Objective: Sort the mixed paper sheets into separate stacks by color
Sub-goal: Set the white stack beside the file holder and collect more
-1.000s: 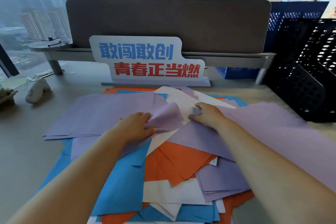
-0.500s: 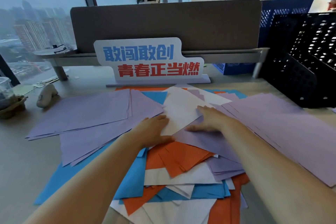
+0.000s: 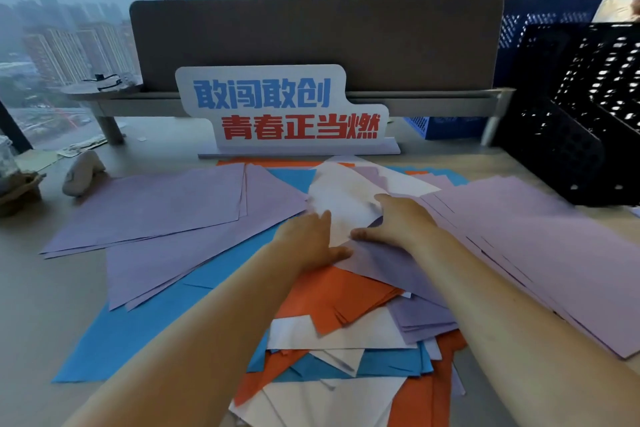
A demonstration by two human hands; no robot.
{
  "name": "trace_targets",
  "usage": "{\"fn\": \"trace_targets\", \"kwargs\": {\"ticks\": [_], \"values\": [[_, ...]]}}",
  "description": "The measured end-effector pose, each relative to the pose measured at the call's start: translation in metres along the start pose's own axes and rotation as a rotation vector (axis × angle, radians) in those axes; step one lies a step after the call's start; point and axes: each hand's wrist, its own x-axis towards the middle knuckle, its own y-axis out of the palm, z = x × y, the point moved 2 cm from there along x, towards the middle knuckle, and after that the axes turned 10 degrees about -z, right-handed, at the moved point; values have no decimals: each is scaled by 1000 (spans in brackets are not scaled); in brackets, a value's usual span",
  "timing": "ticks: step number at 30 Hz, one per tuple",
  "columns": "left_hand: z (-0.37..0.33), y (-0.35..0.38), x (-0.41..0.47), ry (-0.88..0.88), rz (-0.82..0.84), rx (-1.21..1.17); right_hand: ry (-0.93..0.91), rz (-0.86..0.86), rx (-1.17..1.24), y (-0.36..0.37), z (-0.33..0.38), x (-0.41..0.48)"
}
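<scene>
At frame centre both hands lie flat on the mixed pile. The left hand (image 3: 311, 243) rests on a white sheet (image 3: 341, 198), fingers straight and close together, holding nothing. The right hand (image 3: 394, 222), fingers spread wide, presses that sheet and a purple sheet (image 3: 388, 265). The left purple stack (image 3: 156, 204) and the right purple stack (image 3: 540, 239) flank them. Orange sheets (image 3: 341, 296) and a blue sheet (image 3: 138, 326) lie lower in the frame on the bench (image 3: 34, 305).
</scene>
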Motion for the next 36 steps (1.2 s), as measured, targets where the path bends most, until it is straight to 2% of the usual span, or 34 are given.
{"fn": "trace_targets", "kwargs": {"ticks": [4,8,11,15,17,21,26,28,30,32,34,36], "values": [[1,-3,3,18,-66,99,-28,-18,-6,1,2,-2],[-7,3,3,-33,-115,111,-70,-12,87,1,-2,-4],[-11,0,6,-45,-131,154,-148,6,131,-1,-5,-5],[-13,-2,7,-38,-130,188,-258,-22,63,-5,-13,2],[-14,-2,7,-50,-146,177,-306,-160,32,-3,-13,4],[-16,-1,7,-86,-138,162,-503,-554,63,-2,-11,10],[-22,-17,23,-143,-142,96,-438,-831,102,-22,-19,26],[-23,-29,32,-176,-174,24,-236,-761,154,-26,-33,35],[-21,-44,37,-242,-258,-151,53,-489,167,-20,-54,47],[-19,-57,44,-319,-340,-453,251,-226,154,-15,-69,57],[-17,-65,51,-399,-421,-781,301,-88,111,-12,-74,67],[-12,-64,61,-486,-473,-1074,311,-36,71,-11,-77,79]]}}
